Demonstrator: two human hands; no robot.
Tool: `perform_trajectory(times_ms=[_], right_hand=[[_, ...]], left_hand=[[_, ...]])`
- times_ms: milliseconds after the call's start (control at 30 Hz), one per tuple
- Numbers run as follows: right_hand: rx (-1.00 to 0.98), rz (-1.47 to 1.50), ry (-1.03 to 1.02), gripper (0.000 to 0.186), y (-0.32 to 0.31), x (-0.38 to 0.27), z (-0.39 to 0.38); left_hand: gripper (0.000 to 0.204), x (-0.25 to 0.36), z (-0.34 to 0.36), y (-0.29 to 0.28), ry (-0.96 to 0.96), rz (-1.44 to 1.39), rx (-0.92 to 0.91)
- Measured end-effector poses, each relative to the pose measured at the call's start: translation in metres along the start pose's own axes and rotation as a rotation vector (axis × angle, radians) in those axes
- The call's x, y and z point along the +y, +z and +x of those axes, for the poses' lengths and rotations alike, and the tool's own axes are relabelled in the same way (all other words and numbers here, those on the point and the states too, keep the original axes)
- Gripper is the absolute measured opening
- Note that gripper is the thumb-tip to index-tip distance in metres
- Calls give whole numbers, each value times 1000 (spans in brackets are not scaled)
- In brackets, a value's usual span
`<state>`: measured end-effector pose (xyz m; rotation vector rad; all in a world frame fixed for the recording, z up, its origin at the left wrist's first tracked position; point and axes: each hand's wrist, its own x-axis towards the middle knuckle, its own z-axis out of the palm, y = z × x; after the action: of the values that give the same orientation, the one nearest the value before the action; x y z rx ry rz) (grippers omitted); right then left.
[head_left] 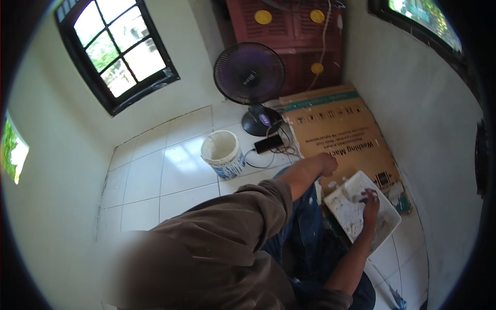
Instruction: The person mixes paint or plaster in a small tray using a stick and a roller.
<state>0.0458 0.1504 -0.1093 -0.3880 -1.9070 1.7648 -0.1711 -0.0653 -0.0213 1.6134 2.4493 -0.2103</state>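
Note:
My right hand (370, 204) is over a white rectangular tray (391, 226), its fingers bent and somewhat apart, with pale smears on them. I make out no tool in it. Whitish, paint-like stains and grey spots cover the tray's inside. Beyond the tray's left corner, my left hand (327, 164) is closed above a flattened cardboard sheet (330, 132). Whatever its fingers hold, if anything, is hidden. The tray partly rests on the cardboard's near end, beside my blue jeans (305, 222).
A white bucket (227, 168) with blue marks stands on the tiles, left of a black power adapter (268, 143) and loose cables. Behind are a black fan (249, 75) and a red louvred cabinet (289, 31). A tool with a bluish end (398, 299) lies lower right, near the wall.

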Motion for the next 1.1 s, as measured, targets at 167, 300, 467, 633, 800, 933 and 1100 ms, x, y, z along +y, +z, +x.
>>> perform_trajectory(times_ms=[167,300,467,633,800,933,1100], right_hand=[[-91,-40,183,22,5,-11,-1],[312,-365,75,20,-6,-19,-3],[527,-546,-79,15,12,-22,-8],[161,-106,168,12,18,2,-6],[170,333,202,14,15,-23,-4],[319,215,253,13,13,-18,-9],[588,-135,-33,16,-1,-2,-13]], left_hand=[[31,-18,10,7,0,7,-39],[34,-29,18,16,34,-10,-16],[35,-40,18,22,13,-12,-63],[35,-25,26,18,41,-19,-91],[34,-29,25,18,1,-54,-106],[33,-34,25,20,19,-28,-100],[34,-25,28,19,24,-26,-112]])
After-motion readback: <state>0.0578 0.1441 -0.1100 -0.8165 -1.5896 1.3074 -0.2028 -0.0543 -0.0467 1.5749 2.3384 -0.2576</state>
